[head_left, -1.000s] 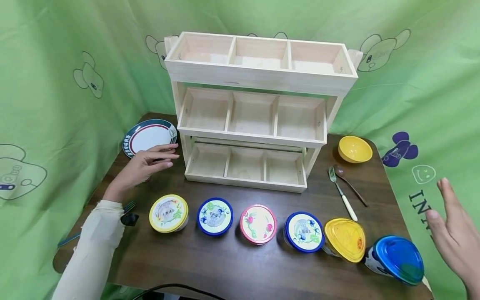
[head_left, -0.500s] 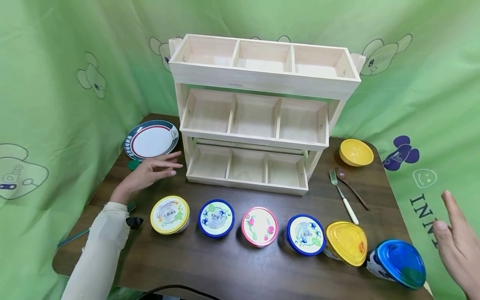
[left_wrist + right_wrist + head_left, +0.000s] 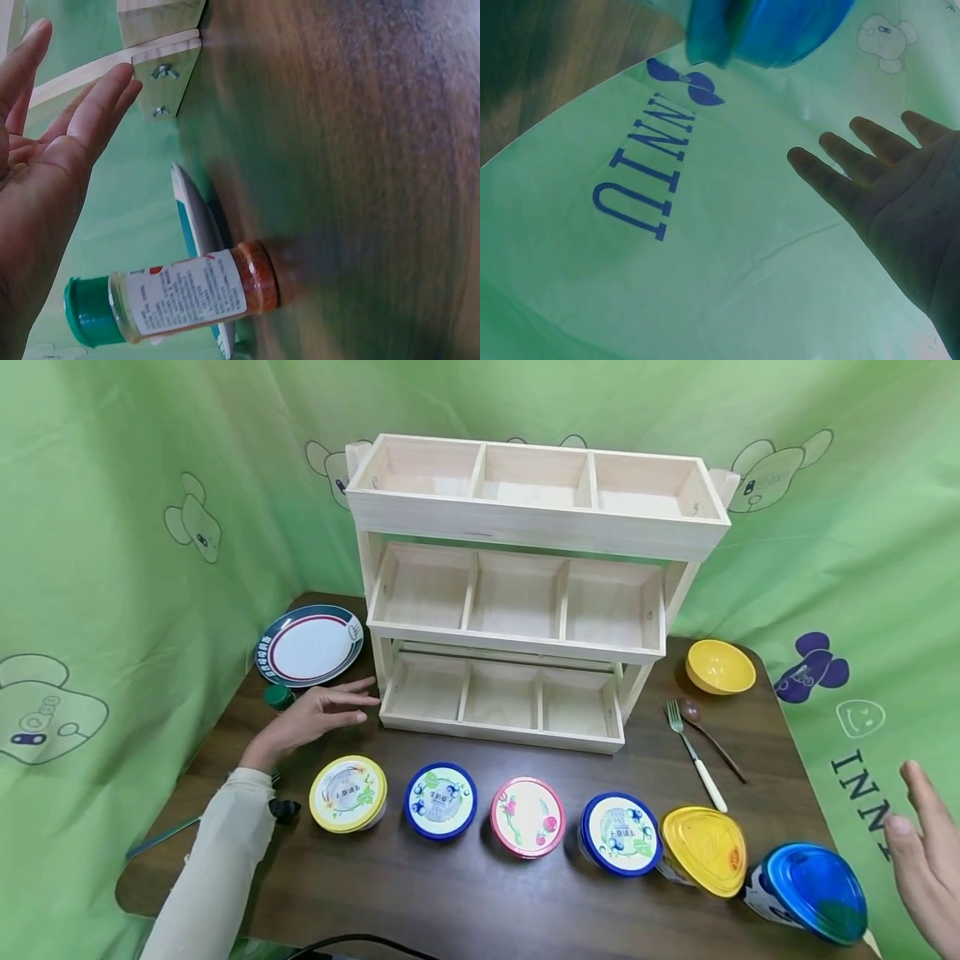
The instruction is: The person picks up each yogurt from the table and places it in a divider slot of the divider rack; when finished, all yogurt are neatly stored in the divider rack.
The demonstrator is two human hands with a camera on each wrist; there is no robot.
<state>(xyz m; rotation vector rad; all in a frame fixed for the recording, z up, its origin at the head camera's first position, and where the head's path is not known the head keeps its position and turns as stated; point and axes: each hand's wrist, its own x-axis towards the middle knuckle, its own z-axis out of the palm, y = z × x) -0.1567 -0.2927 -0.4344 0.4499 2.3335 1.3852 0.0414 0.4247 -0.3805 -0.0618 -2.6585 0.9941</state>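
Note:
My left hand (image 3: 318,718) hovers over the table's left side, fingers extended toward the lower left end of the wooden three-tier shelf (image 3: 501,739) and holding nothing. Close by stands a spice bottle (image 3: 187,295) with a green cap and red powder at its bottom; in the head view mostly its cap shows beside the hand. Behind it is a dark-rimmed plate (image 3: 309,646). My right hand (image 3: 930,860) is off the table's right edge, fingers spread and straight, with nothing in it. Nearest to it is a blue-lidded tub (image 3: 810,893).
In a row along the front stand a yellow-lidded tub (image 3: 348,794), a blue-rimmed tub (image 3: 441,801), a pink-rimmed tub (image 3: 528,817), another blue-rimmed tub (image 3: 619,834) and a yellow tub (image 3: 705,852). A fork (image 3: 693,752), a spoon (image 3: 712,739) and a yellow bowl (image 3: 720,667) lie at right.
My left hand has shifted slightly right and down toward the shelf's bottom tier, uncovering the plate and the green cap. My right hand has dropped a little. The head view has shifted slightly.

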